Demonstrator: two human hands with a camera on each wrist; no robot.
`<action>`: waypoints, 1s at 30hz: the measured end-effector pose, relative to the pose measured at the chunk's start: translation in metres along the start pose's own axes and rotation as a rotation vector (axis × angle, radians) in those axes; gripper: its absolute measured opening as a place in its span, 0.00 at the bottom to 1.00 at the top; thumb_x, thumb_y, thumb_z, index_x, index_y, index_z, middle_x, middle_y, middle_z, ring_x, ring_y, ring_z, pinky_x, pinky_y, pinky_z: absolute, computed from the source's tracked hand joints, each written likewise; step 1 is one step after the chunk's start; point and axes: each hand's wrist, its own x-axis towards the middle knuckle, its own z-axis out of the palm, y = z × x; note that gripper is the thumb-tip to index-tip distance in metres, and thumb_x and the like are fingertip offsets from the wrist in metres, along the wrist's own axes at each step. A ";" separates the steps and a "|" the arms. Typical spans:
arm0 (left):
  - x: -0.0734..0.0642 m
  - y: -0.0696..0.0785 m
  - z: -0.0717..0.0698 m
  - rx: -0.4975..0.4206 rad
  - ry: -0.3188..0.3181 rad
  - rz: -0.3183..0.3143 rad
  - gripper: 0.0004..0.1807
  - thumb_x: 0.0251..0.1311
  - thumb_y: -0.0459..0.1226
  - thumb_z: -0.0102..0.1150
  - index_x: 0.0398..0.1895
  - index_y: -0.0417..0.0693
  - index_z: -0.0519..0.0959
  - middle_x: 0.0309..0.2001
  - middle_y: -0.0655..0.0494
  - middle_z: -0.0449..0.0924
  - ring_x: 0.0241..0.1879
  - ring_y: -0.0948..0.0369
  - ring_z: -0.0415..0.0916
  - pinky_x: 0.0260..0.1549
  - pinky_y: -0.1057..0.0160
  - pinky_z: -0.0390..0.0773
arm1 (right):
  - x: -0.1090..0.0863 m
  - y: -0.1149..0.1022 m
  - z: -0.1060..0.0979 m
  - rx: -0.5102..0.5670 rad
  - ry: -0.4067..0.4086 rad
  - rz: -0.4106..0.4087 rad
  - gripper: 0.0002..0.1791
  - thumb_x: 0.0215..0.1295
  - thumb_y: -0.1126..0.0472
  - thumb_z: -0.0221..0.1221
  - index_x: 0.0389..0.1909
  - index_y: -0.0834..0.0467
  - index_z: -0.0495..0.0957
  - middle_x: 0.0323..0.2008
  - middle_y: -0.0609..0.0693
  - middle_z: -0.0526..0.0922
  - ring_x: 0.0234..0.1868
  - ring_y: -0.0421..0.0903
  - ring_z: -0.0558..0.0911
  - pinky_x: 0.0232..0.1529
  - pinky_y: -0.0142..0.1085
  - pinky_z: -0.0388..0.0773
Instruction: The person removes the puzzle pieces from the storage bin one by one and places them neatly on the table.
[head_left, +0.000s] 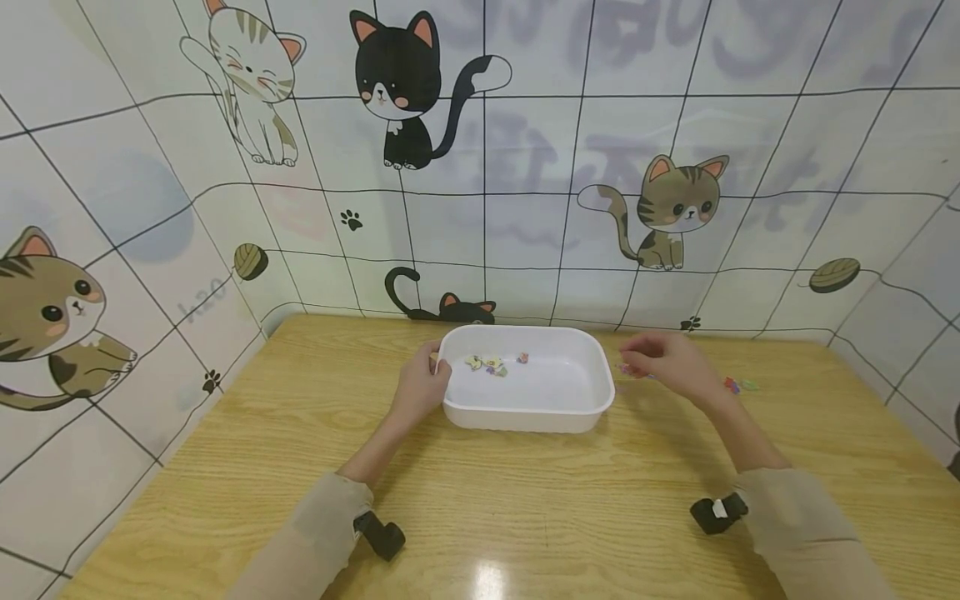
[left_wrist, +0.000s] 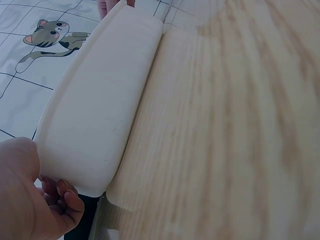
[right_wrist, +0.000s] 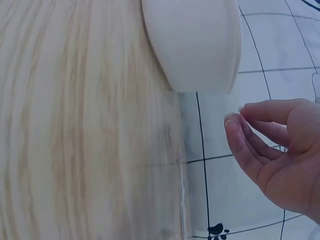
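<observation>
A white rectangular plastic tub point(head_left: 528, 419) stands on the table with several small coloured pieces point(head_left: 492, 365) inside, mostly toward its left. My left hand point(head_left: 422, 379) grips the tub's left end, thumb at the rim; in the left wrist view its fingers curl under that end. Just past the right end hovers my right hand point(head_left: 667, 362), thumb and fingertips drawn close together. Small pinkish and blue pieces point(head_left: 625, 368) show right at its fingertips in the head view. In the right wrist view no piece shows at the fingertips; I cannot tell whether they pinch one.
Farther right on the wooden table point(head_left: 525, 508) lie a few more small pieces point(head_left: 732, 384), red, blue and green. A wall covering with cartoon cats point(head_left: 408, 92) and grid lines rises behind the table and at both sides. Each sleeve carries a black wrist device point(head_left: 381, 535).
</observation>
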 end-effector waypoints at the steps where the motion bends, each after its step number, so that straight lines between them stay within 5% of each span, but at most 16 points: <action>1: 0.000 0.000 0.000 0.001 0.000 0.000 0.23 0.66 0.31 0.48 0.63 0.32 0.73 0.23 0.55 0.64 0.21 0.61 0.61 0.20 0.66 0.63 | 0.000 -0.004 0.001 -0.002 0.004 -0.010 0.18 0.72 0.59 0.59 0.53 0.71 0.79 0.41 0.62 0.85 0.39 0.54 0.85 0.41 0.42 0.83; 9: 0.000 0.000 0.000 0.007 0.003 -0.006 0.23 0.66 0.31 0.48 0.64 0.31 0.73 0.23 0.54 0.65 0.22 0.61 0.62 0.20 0.65 0.64 | 0.007 -0.026 0.014 -0.010 0.028 -0.037 0.16 0.72 0.59 0.61 0.50 0.67 0.80 0.40 0.60 0.85 0.40 0.58 0.83 0.37 0.35 0.82; 30: 0.001 0.000 0.000 0.005 -0.003 -0.013 0.23 0.66 0.31 0.49 0.64 0.32 0.72 0.26 0.53 0.67 0.24 0.60 0.64 0.23 0.64 0.66 | 0.050 -0.048 0.077 -0.091 -0.041 -0.135 0.12 0.69 0.62 0.61 0.47 0.66 0.83 0.41 0.55 0.86 0.41 0.49 0.82 0.46 0.43 0.79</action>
